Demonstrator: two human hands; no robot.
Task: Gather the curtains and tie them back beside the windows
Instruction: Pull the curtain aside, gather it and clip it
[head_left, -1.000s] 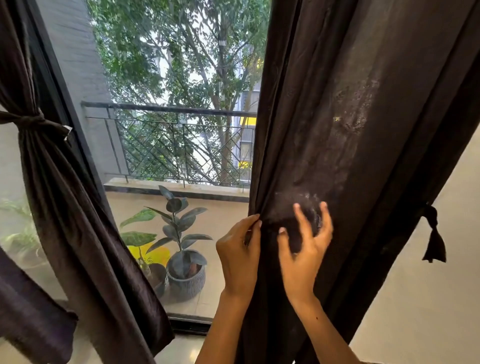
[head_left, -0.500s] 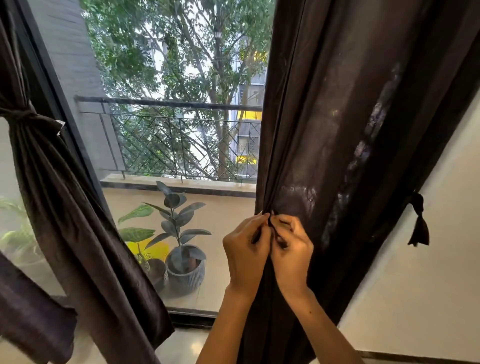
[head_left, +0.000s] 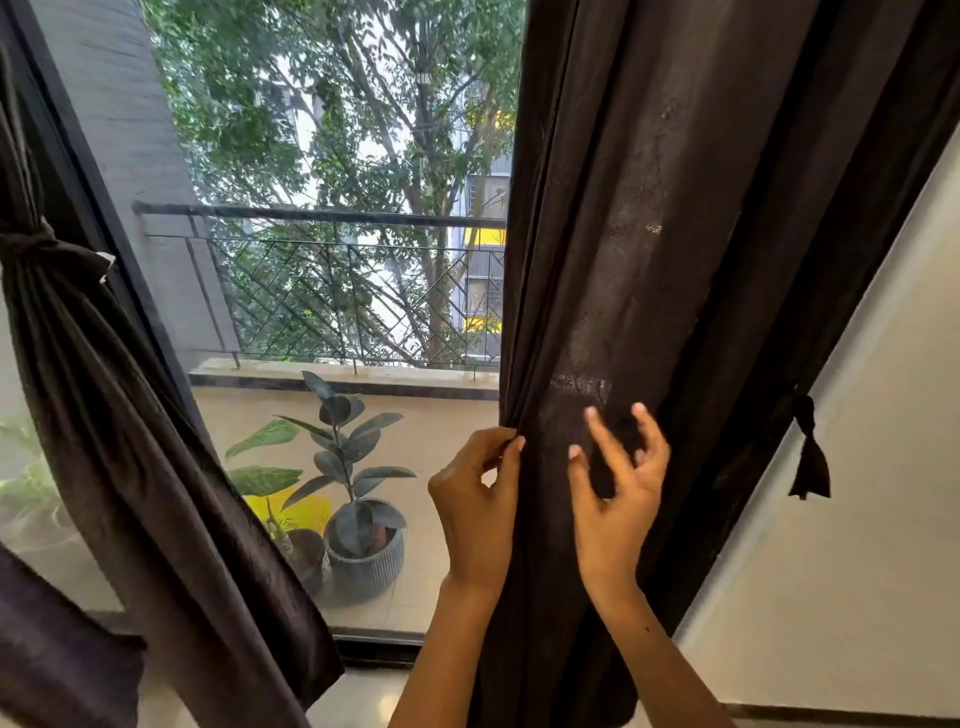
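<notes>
My left grip (head_left: 475, 499) pinching the dark curtain's (head_left: 649, 260) edge, right grip (head_left: 615, 483) splayed just beside it.

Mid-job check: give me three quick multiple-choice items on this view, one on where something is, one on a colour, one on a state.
1. Where does the loose tie strap hang?
A. left of the window
B. on the curtain's wall-side edge
C. on the railing

2. What colour is the curtain being gathered?
A. white
B. dark brown
C. yellow

3. How is the other curtain?
A. tied back
B. hanging loose
C. on the floor

Answers: 1 B, it dangles against the wall, right of the right hand. 2 B, the cloth that the left hand pinches is dark brown. 3 A, a knot cinches it.
</notes>
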